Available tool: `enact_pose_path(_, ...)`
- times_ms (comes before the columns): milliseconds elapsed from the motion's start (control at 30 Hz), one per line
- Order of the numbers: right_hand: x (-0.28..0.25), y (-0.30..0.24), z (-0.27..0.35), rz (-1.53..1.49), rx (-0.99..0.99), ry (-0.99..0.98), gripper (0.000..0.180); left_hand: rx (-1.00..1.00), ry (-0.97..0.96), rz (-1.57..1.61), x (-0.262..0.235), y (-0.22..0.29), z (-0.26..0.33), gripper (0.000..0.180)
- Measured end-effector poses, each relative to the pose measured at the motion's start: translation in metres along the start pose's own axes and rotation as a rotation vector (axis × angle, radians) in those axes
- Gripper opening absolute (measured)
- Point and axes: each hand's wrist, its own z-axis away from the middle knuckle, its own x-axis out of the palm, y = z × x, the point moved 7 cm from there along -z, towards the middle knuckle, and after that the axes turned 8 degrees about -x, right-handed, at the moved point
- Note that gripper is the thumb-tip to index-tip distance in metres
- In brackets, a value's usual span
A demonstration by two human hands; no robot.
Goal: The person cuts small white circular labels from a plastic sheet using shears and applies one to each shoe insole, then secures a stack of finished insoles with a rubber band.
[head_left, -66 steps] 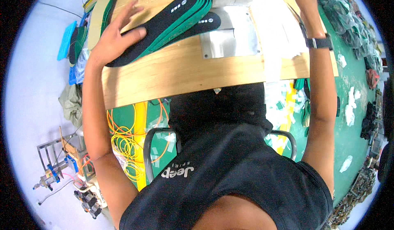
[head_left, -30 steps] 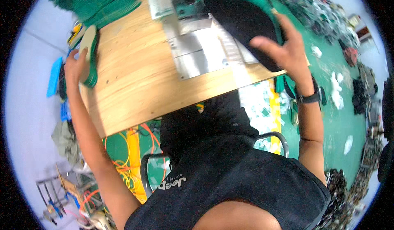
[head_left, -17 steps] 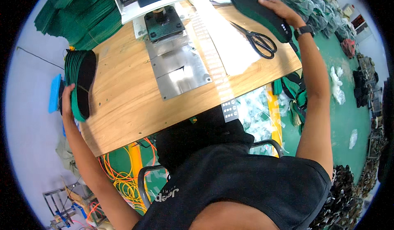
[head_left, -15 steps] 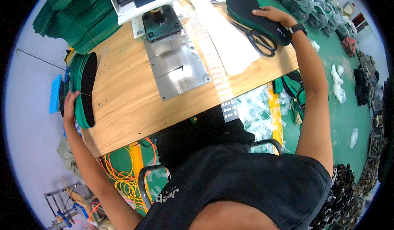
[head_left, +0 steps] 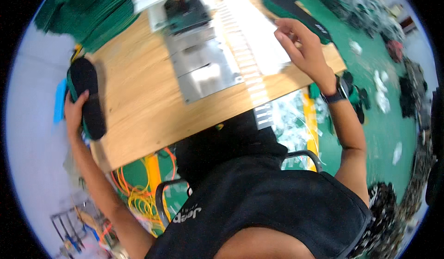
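Note:
My left hand point(head_left: 74, 113) grips a bundle of insoles point(head_left: 94, 104) at the table's left edge. Its thumb lies on the black top face, and green shows along the side. My right hand point(head_left: 306, 55) hovers over the right part of the table, thumb and index finger apart, the other fingers loosely curled, with nothing visible in it. Just beyond it lie black insoles with green edges point(head_left: 289, 4) at the far right. White paper point(head_left: 263, 39) is beside that hand. A strip of printed labels point(head_left: 247, 55) runs across the table and over its front edge.
A press-like machine point(head_left: 187, 11) stands mid-table above a shiny metal plate point(head_left: 199, 69). Tall piles of green sheets point(head_left: 88, 14) rise at the far left. Orange and yellow hoses point(head_left: 141, 194) lie under the table. Plastic-wrapped bundles point(head_left: 356, 14) sit on the green floor at right.
My right hand has come off the black insoles and moved left and nearer. On the left, the insole bundle has turned so its black face shows upward, with my thumb now over it.

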Motion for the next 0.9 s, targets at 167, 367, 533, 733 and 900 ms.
enact_pose_path(167,0.065,-0.143,-0.037,-0.275,-0.596,-0.151,0.014,0.196,0.195,0.694,0.016,0.061,0.074,0.038)
enact_pose_path(367,0.113,-0.213,-0.084,-0.443,-0.655,0.074,0.050,0.217,0.101,1.173,0.117,0.097,0.136,0.034)
enact_pose_path(533,0.116,-0.201,-0.057,-0.502,-0.543,0.107,0.042,0.148,-0.130,1.122,0.147,0.104,0.153,0.033)
enact_pose_path(733,0.104,-0.199,-0.027,-0.453,-0.508,0.245,0.017,-0.145,-0.142,1.136,0.186,0.072,0.168,0.032)
enact_pose_path(900,0.118,-0.221,0.005,-1.079,-0.186,-0.628,0.037,-0.019,-0.144,0.887,0.164,0.053,0.185,0.043)
